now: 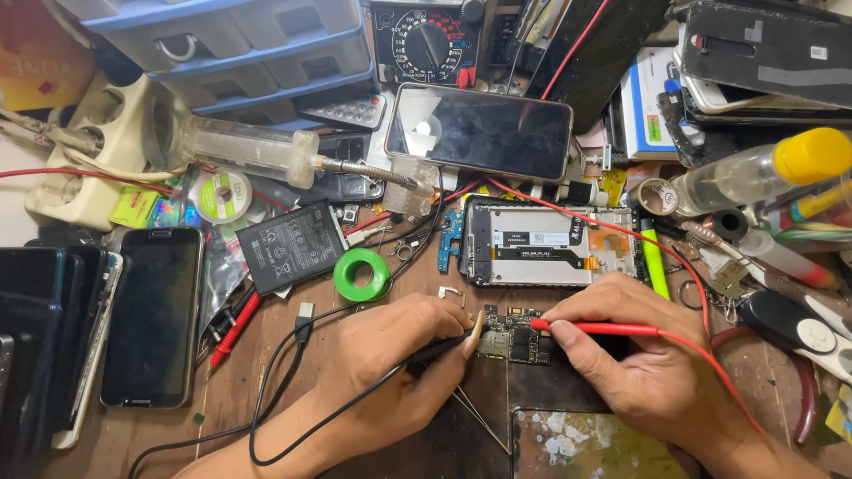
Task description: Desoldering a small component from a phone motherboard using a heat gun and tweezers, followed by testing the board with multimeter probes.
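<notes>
Red probe (pixel 590 328) pinched in right hand (pixel 639 364) fingers, black probe (pixel 435 348) in left hand (pixel 390 364); tips on circuit board (pixel 513 337). Board likely light, stiff, fragile: hold edges only.

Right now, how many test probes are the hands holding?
2. The black probe is in the left hand; the red probe is in the right hand. Both tips touch the circuit board.
</notes>
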